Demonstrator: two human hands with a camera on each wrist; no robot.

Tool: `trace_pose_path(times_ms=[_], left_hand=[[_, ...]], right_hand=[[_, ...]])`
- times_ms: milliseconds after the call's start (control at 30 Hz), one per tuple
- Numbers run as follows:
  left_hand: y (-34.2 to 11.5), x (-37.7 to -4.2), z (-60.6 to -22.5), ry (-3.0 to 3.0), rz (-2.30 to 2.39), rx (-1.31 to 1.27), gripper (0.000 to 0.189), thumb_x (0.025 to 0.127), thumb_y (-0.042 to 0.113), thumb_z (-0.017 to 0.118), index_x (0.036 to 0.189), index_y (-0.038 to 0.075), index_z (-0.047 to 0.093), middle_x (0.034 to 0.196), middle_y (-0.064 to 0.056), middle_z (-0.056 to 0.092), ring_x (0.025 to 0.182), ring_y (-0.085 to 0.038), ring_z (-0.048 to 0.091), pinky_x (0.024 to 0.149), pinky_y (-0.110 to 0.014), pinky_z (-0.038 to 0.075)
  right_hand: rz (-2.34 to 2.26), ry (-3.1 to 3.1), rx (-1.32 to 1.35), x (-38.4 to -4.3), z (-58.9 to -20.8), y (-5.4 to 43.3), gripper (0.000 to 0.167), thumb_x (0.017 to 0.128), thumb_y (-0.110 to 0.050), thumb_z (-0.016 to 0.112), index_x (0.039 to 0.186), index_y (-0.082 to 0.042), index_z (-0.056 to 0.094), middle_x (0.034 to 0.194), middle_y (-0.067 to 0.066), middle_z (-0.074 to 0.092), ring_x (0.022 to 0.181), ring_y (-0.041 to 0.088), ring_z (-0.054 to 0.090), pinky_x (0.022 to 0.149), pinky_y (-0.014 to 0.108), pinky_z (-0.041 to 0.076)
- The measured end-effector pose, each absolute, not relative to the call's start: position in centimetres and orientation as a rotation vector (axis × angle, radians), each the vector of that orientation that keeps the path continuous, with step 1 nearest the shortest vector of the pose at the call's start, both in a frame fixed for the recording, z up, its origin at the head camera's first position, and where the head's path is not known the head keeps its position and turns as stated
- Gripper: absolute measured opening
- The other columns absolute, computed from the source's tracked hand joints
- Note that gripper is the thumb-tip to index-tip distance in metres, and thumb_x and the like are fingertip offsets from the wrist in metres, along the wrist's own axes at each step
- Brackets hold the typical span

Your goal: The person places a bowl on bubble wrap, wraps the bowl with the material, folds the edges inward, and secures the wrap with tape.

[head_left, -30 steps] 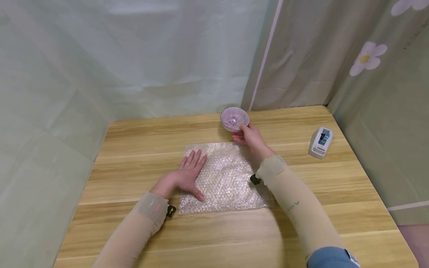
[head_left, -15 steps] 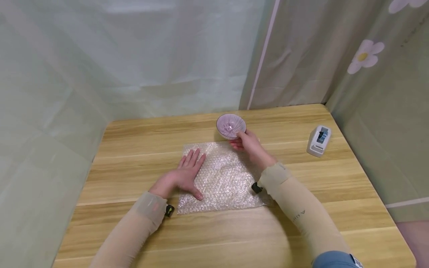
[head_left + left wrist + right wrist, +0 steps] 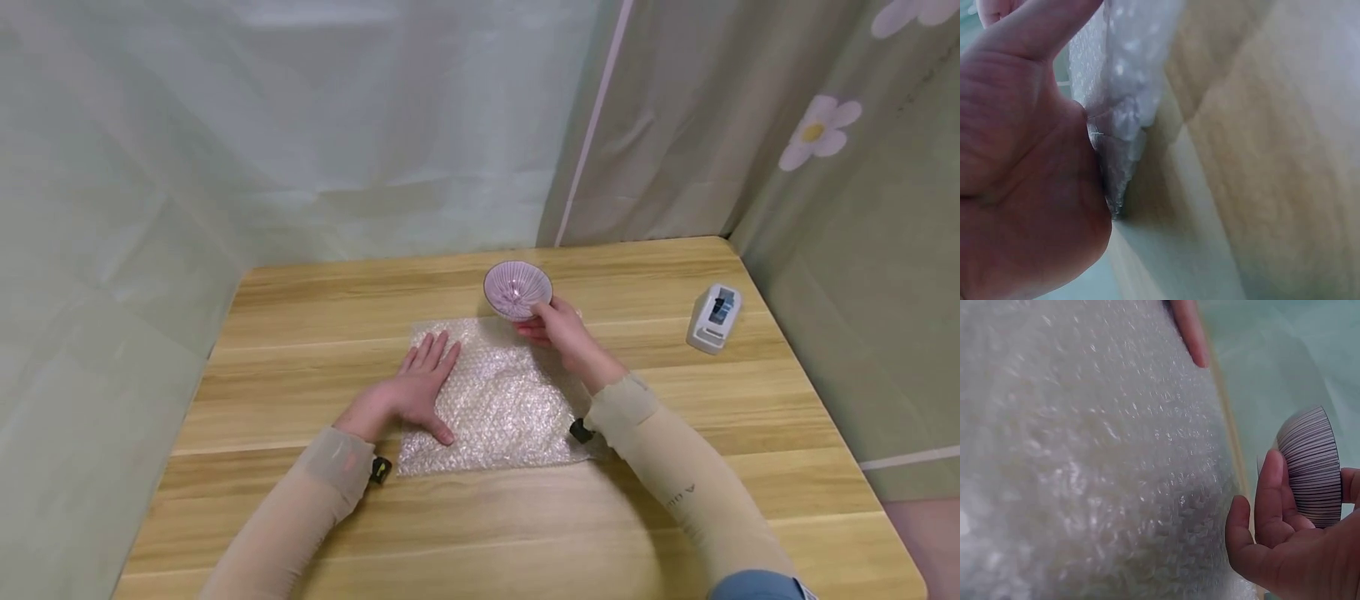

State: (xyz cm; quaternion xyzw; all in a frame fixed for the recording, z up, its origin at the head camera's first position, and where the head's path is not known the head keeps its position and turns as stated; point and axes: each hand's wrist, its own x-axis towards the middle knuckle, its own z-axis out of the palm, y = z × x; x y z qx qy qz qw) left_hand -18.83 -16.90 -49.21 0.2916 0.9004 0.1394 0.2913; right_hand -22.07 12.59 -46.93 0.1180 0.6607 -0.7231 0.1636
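Head view: the right hand (image 3: 561, 332) is pinching the rim of a purple-striped bowl (image 3: 516, 285), thumb inside, near the far edge of a bubble wrap sheet (image 3: 498, 417) lying on the wood-grain tabletop (image 3: 525, 533). The left hand (image 3: 422, 392) is spreading its fingers flat over the sheet, gripping nothing. The bowl is looking glazed (probably ceramic), so likely light, rigid, slippery and breakable; rim plus underside are offering the surest hold. Left wrist view: the sheet's edge is showing soft and crinkled beside the palm. Right wrist view: fine dark stripes are lining the bowl's curved outer wall.
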Motion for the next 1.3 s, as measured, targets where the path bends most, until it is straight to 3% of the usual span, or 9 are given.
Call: trace_pose_path(times_ms=[333,900,1300], left_hand=[[-17.0,-19.8,-48.8,2.397,0.405,0.8,0.161,0.063,0.059,0.098,0.17,0.004,-0.009,0.172,-0.025,-0.026,0.157,-0.042,-0.027,0.127,-0.059,-0.012],[-17.8,-22.4,-51.7,2.43,0.404,0.79,0.174,0.049,0.077,0.094,0.171,0.009,-0.011,0.171,-0.019,-0.032,0.156,-0.037,-0.032,0.127,-0.058,-0.014],[-17.7,-22.1,-51.3,2.414,0.389,0.766,0.172,0.053,0.072,0.096,0.17,0.013,-0.016,0.169,-0.014,-0.037,0.154,-0.033,-0.037,0.126,-0.056,-0.017]], right_hand=[[-2.014,1.903,0.284,-20.8,-47.0,13.1,0.045,0.111,-0.017,0.046,0.149,0.006,0.049,0.115,0.023,0.075,0.091,0.02,0.075,0.102,0.047,0.058],[-1.936,1.879,0.179,-18.2,-47.6,12.6,0.048,0.11,-0.018,0.047,0.149,0.009,0.046,0.122,0.033,0.071,0.09,0.021,0.076,0.098,0.043,0.06],[-1.877,1.903,0.123,-16.5,-47.5,12.1,0.054,0.105,-0.015,0.05,0.153,0.009,0.044,0.118,0.028,0.073,0.087,0.019,0.074,0.094,0.039,0.062]])
